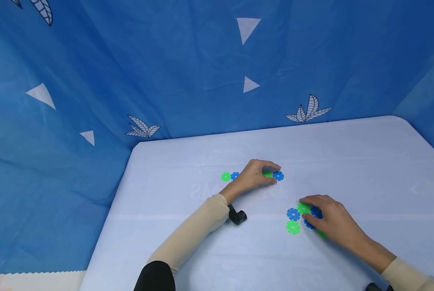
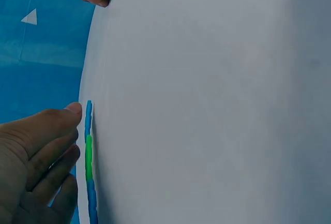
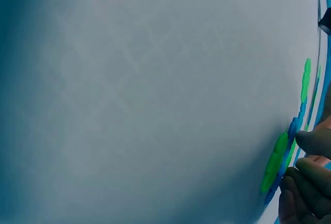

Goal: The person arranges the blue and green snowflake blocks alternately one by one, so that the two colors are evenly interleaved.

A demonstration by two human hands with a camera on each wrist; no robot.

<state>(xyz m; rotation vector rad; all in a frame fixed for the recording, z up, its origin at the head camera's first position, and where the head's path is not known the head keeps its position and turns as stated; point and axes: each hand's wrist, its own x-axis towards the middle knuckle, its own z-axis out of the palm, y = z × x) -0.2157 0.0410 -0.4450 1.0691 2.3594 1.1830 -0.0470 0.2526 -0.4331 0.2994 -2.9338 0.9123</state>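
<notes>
My left hand (image 1: pixel 255 174) hovers over a row of notched plastic snowflake discs, its thumb and fingers apart on either side. The row shows a green disc (image 1: pixel 226 176) and a blue disc (image 1: pixel 235 176) left of the hand, and another blue disc (image 1: pixel 278 176) by the fingertips; its middle is hidden. In the left wrist view, the fingers stay relaxed beside the strip's green disc (image 2: pixel 89 157). Nearer and to the right, my right hand (image 1: pixel 335 220) pinches a green disc (image 1: pixel 303 208) of a bent cluster between thumb and index finger. That hand partly covers the cluster's other discs.
A white tabletop (image 1: pixel 159 182) lies beneath both hands. Patterned blue cloth (image 1: pixel 202 81) rises behind the table and along its sides. A black wrist-worn device (image 1: pixel 237 216) sticks out below the left wrist.
</notes>
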